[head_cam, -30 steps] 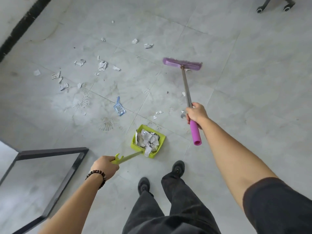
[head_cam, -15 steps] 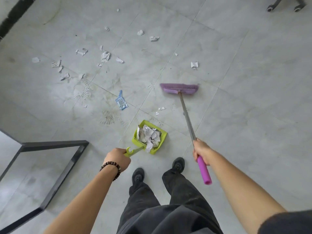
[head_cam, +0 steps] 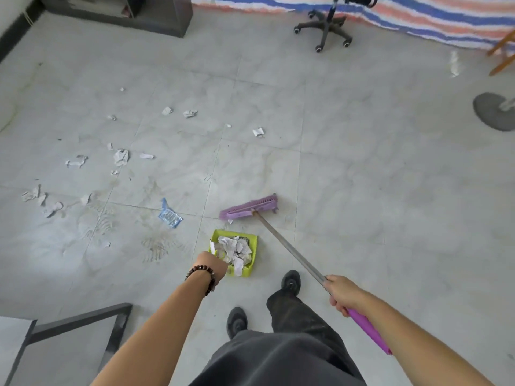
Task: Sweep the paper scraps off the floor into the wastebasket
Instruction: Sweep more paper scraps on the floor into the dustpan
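Bright, even light fills the room. The pale floor [head_cam: 362,176] reflects it as a hazy white patch at the lower left and a short streak of glare at the upper right. Shadows are faint and soft-edged, as under the chair [head_cam: 323,26]. The whole frame is slightly soft, and the paper scraps [head_cam: 121,156] show little detail. Wide-angle distortion bows the striped cloth [head_cam: 418,18] along the top and stretches the forearms [head_cam: 156,330] at the bottom edge.
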Demonstrator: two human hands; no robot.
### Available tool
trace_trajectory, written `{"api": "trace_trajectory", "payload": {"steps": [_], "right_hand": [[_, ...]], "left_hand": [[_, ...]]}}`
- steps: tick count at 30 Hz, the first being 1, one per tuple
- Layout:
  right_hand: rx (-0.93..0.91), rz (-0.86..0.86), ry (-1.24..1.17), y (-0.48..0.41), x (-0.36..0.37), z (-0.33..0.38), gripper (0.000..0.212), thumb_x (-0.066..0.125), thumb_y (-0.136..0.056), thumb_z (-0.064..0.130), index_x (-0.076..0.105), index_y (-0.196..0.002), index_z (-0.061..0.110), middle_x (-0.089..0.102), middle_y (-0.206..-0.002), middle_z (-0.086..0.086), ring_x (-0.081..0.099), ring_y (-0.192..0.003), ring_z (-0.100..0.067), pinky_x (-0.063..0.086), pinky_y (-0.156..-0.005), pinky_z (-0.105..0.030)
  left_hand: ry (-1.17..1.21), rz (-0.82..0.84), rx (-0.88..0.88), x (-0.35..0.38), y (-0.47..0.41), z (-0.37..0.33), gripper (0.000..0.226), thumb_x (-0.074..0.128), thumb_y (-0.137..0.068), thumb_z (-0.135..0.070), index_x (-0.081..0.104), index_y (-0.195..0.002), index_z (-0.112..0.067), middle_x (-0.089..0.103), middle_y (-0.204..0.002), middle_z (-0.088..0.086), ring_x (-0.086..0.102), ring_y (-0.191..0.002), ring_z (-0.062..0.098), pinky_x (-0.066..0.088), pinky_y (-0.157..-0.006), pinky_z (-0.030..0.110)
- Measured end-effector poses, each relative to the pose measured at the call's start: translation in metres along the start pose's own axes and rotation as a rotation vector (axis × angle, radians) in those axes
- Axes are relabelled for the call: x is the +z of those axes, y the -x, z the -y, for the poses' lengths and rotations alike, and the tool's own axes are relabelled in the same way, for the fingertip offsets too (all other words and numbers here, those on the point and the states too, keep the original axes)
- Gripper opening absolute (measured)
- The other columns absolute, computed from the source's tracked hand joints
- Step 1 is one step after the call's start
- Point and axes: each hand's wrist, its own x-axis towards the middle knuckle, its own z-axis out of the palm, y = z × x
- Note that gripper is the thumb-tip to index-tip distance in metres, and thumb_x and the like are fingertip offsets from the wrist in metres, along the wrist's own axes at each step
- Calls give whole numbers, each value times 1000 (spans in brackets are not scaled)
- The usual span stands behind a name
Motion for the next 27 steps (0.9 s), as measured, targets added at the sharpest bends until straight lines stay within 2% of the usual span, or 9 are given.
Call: {"api": "trace_trajectory", "payload": {"steps": [4,6,10,12,15,19,22,24,27], "right_hand": [[-60,-52,-98,21,13,-2,28,31,-103,24,52,-120,15,53,-74,-12,43,-43,-15,42,-41,-23],[-77,-75,-157,21,14,11,23,29,-103,24,49,-115,18,56,-73,-12,45,-40,-16,43,-42,-25],[-99,-118,-206,-2,13,49,30,34,-100,30,55,-111,11,58,-62,-9,48,-37,-19,44,-44,-24],[-86,-121,-183,-13,15,71,24,42,-91,17,56,-109,12,59,-64,-12,53,-46,-24,48,-50,-26],[-25,-94,-156,-27,23,93,44,47,-71,-3,54,-113,9,59,-80,-19,58,-64,-30,50,-55,-30],[20,26,-162,-16,51,95,48,52,-69,-10,54,-114,6,56,-86,-18,55,-73,-31,48,-55,-31],[-9,107,-216,10,51,82,29,55,-75,-4,53,-101,8,56,-62,-12,55,-52,-24,46,-50,-28],[29,218,-403,25,36,75,9,54,-91,7,50,-90,14,46,-45,-2,43,-33,-11,39,-37,-20],[177,353,-762,49,6,75,11,53,-100,21,51,-89,21,39,-48,4,36,-30,-3,32,-27,-13]], "left_hand": [[-22,-40,31,-24,-3,12,31,47,-92,-10,42,-62,-7,48,-55,10,45,-45,20,38,-44,24],[-39,0,22,-35,-5,21,25,41,-90,-4,36,-66,-9,40,-55,9,36,-45,20,29,-46,23],[-130,4,22,-48,-8,41,12,39,-81,0,42,-70,-6,41,-57,11,37,-45,22,30,-46,23],[-168,-10,33,-48,-7,54,15,41,-80,0,53,-74,-7,41,-55,8,37,-45,21,30,-45,19],[-180,-69,51,-48,-10,72,22,49,-79,-3,67,-87,-13,48,-58,4,43,-50,22,32,-48,17],[-207,-120,63,-50,-16,72,20,53,-78,-6,70,-84,-16,57,-63,4,52,-56,25,40,-51,21],[-197,-119,58,-49,-21,59,19,53,-80,-7,55,-67,-22,58,-66,6,53,-59,25,42,-53,21],[-191,-119,50,-50,-25,53,14,52,-80,-7,63,-78,-16,56,-65,6,51,-55,23,41,-50,19],[-217,-128,59,-51,-22,54,20,50,-80,-8,68,-89,-11,56,-64,5,51,-52,21,42,-49,19]]}}
